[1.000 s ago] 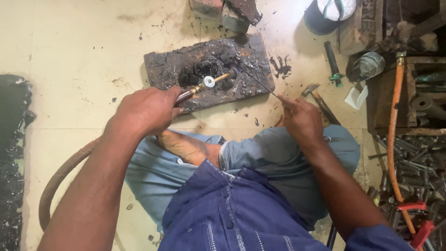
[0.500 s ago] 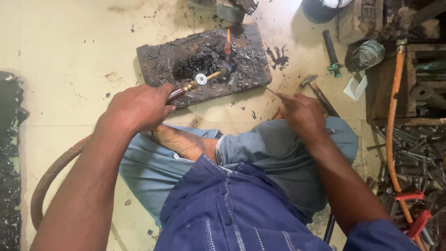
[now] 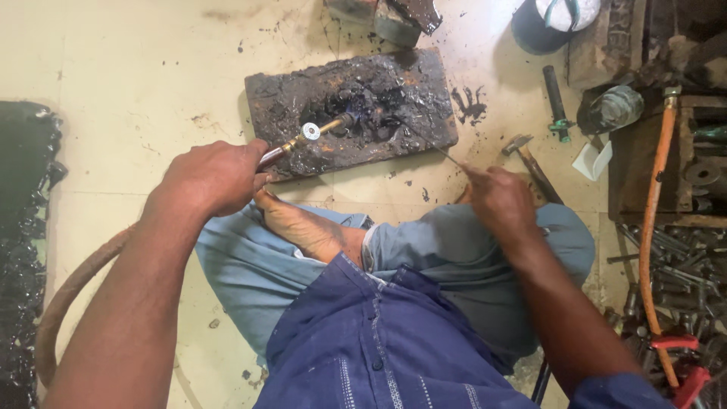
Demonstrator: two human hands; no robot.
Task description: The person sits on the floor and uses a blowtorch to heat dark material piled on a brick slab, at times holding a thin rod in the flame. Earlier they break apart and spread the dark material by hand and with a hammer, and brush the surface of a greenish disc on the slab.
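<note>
A gas torch (image 3: 307, 136) is held closed in the grip of the left hand (image 3: 213, 178), its brass nozzle laid over the near long edge of a blackened fire brick (image 3: 424, 113) that lies on the floor (image 3: 113, 76). A small bluish flame is seen at the nozzle tip, over the charred hollow in the middle of the brick. The hose (image 3: 68, 295) is seen trailing back along the left forearm. A thin wire rod (image 3: 432, 144) is pinched shut in the grip of the right hand (image 3: 500, 201), its far end pointed into the same hollow. What lies in the hollow cannot be made out. Step judged to be in hand: heating of the spot, with the rod brought to the flame. The next move is judged to call for a steady flame on the hollow and the rod tip fed slowly into the hot zone. A hammer (image 3: 530, 163) lies on the floor just beyond the right hand.
</note>
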